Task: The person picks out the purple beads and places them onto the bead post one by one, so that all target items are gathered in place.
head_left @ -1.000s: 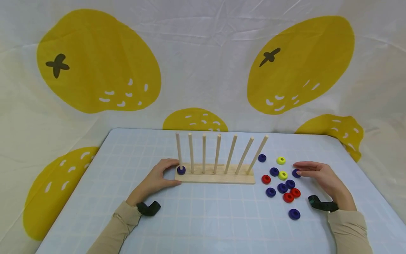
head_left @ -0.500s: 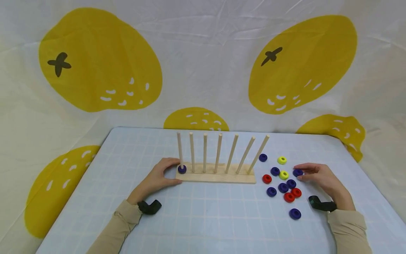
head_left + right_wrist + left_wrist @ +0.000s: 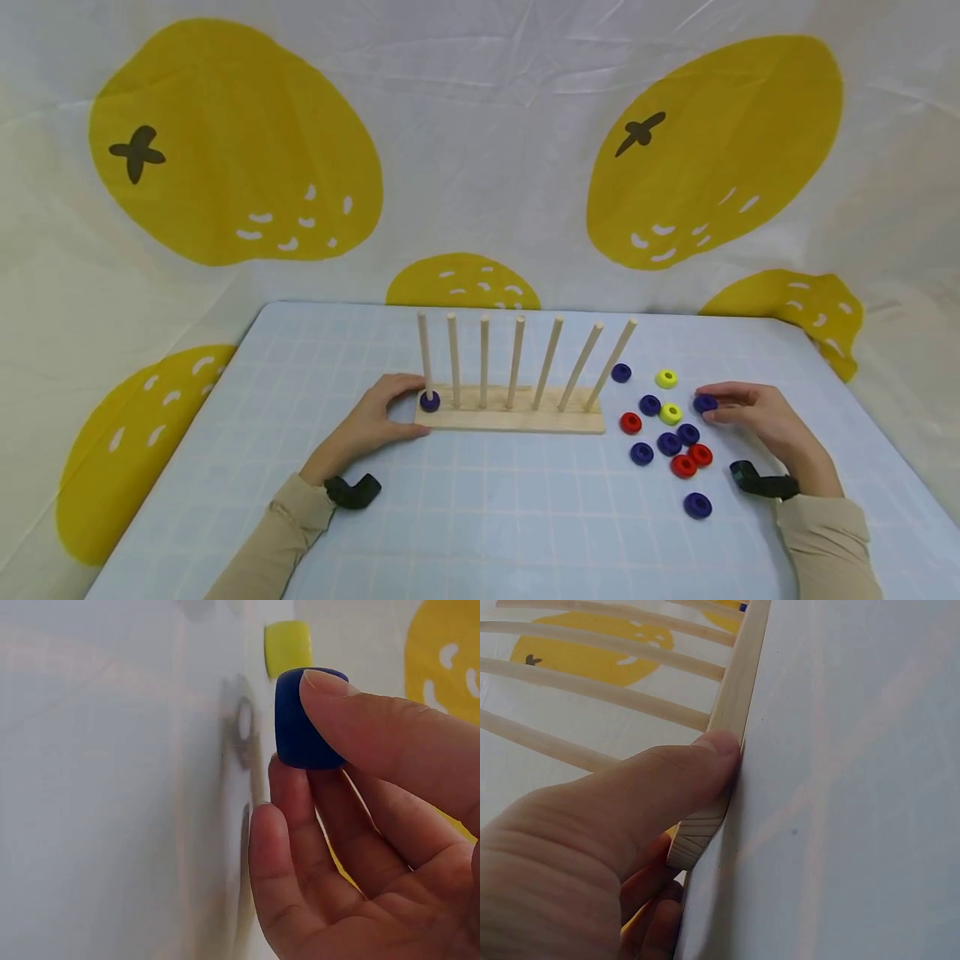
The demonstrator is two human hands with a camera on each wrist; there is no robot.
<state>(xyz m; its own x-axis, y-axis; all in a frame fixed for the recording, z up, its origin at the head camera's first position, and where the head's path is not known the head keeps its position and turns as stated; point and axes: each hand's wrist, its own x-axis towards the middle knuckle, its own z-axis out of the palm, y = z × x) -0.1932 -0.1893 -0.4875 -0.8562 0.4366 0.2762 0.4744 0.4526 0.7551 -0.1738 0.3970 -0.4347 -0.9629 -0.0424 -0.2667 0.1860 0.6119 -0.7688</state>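
Note:
My left hand (image 3: 378,415) grips the left end of a wooden peg stand (image 3: 517,421), thumb on the front edge and fingers behind, as the left wrist view also shows. Upright wooden pegs rise in a row from its base. A dark blue ring (image 3: 430,402) sits at the foot of the leftmost peg. At the right, my right hand (image 3: 757,417) pinches another blue ring (image 3: 307,724) between thumb and fingers. In the right wrist view this ring appears just off the table, with a yellow ring (image 3: 288,649) beyond it.
Loose rings lie between the stand and my right hand: a red ring (image 3: 631,423), a yellow ring (image 3: 671,413), and several blue ones, including a blue ring (image 3: 697,506) nearest the front. The table (image 3: 480,517) ends at a patterned cloth (image 3: 480,167) behind.
My right hand has closed its thumb and fingers on the blue ring and raised it slightly. The left hand and the stand stay in place.

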